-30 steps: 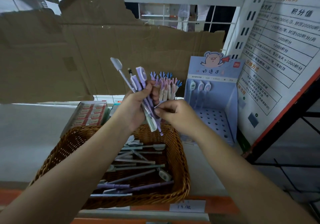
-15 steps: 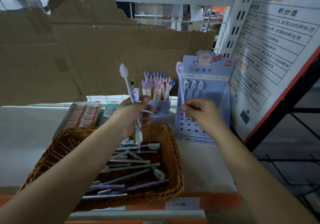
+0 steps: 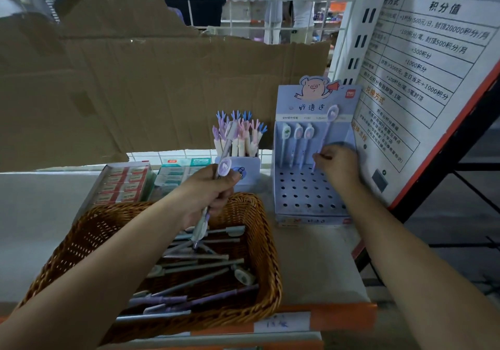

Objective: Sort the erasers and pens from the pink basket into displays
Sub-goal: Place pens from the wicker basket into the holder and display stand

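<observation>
Many holes in the blue display are left open in front of three standing pens. Its right side is blocked by the sign board. Bare shelf is seen beside the basket.

Four pale purple pens are counted in one blue cardboard display; one brown wicker basket and two open eraser boxes are shown.

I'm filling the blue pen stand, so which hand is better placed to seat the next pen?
Right. The right hand pinches a purple pen at the blue stand; the left hand grips spare pens over the basket.
</observation>
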